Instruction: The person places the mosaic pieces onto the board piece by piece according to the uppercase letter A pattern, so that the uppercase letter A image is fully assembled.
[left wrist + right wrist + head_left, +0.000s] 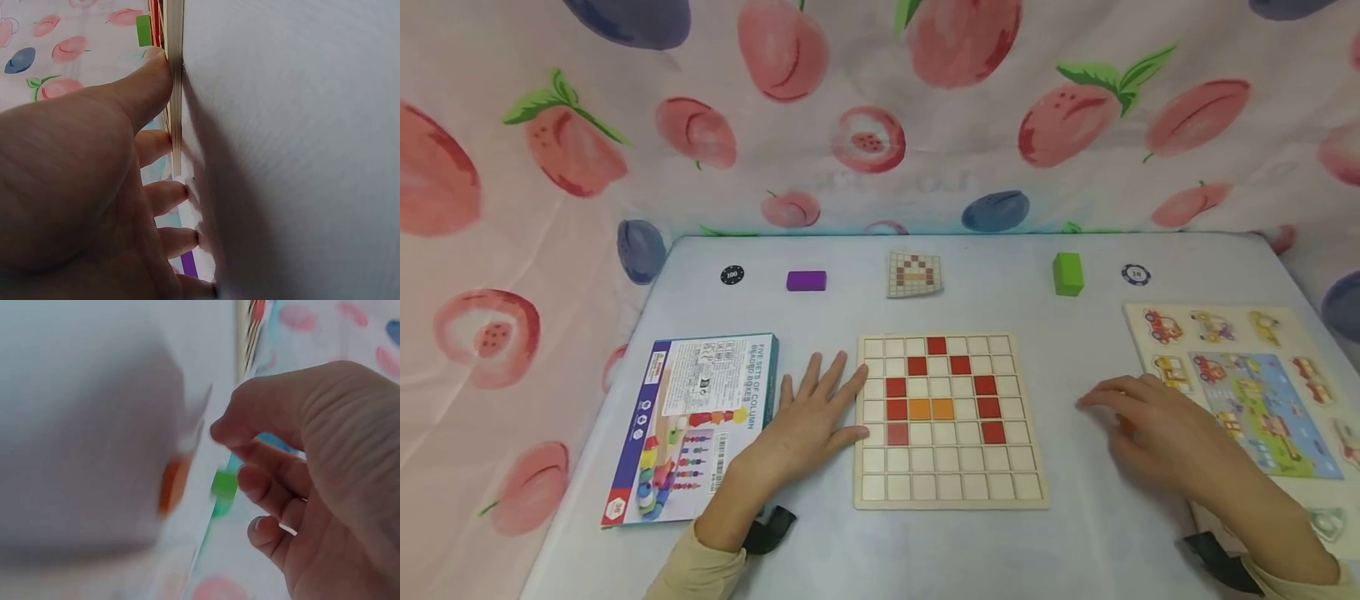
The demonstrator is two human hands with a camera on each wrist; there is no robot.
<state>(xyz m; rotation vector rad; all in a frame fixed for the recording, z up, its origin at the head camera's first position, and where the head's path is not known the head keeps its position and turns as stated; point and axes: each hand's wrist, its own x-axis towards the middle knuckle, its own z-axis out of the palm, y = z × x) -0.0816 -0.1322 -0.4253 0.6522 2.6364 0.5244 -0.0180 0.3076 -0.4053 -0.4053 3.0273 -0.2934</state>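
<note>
A wooden grid board [951, 483] lies in the middle of the table, with red tiles [936, 346] forming an arch and two orange tiles [931, 409] inside it. My left hand [812, 425] lies flat with spread fingers beside the board's left edge. In the left wrist view the thumb [150, 81] presses against the board's edge [175, 94]. My right hand [1157, 433] hovers low, right of the board, fingers loosely curled. A small orange tile [172, 484] lies on the table just under those fingers [262, 481], blurred and not gripped.
A toy box [700, 425] lies left of my left hand. At the back stand a black chip [732, 275], purple block [807, 281], pattern card [914, 274], green block [1067, 274] and blue chip [1137, 273]. A vehicle puzzle [1262, 400] lies right.
</note>
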